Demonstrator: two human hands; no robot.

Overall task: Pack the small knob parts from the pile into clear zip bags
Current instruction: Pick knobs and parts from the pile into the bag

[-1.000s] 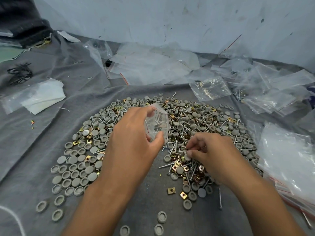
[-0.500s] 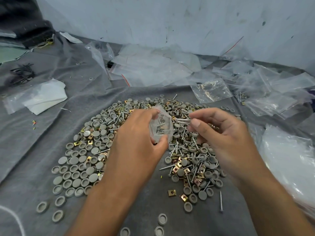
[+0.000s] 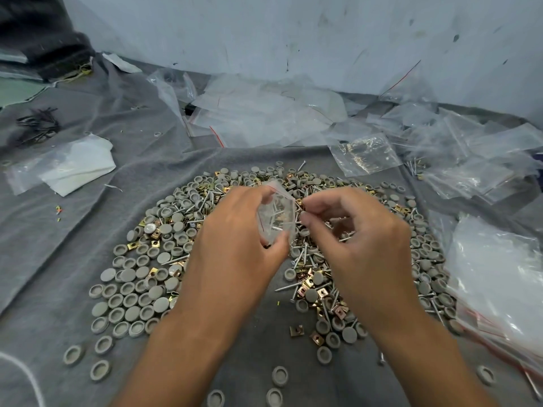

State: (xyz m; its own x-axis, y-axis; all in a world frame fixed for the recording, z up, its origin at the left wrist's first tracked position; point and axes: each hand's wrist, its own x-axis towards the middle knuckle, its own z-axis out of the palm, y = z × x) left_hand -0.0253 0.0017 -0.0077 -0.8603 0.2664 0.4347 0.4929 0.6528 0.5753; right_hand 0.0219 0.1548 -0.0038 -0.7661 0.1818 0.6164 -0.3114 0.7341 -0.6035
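A wide pile of grey round knob caps, brass square nuts and silver screws point(image 3: 164, 254) covers the grey cloth in front of me. My left hand point(image 3: 235, 248) grips a small clear zip bag point(image 3: 277, 214) above the pile's middle; screws show inside it. My right hand point(image 3: 355, 239) is just right of the bag, fingers curled, thumb and forefinger pinched at the bag's open edge. What they pinch is too blurred to name.
Empty clear zip bags point(image 3: 264, 113) lie heaped along the back by the wall. A stack of bags point(image 3: 499, 277) sits at the right edge. A bag with folded white sheet point(image 3: 67, 165) lies left. Loose caps point(image 3: 101, 370) dot the cloth near me.
My right hand rose from the pile and came across to the mouth of the bag. My left hand kept holding the bag in nearly the same place.
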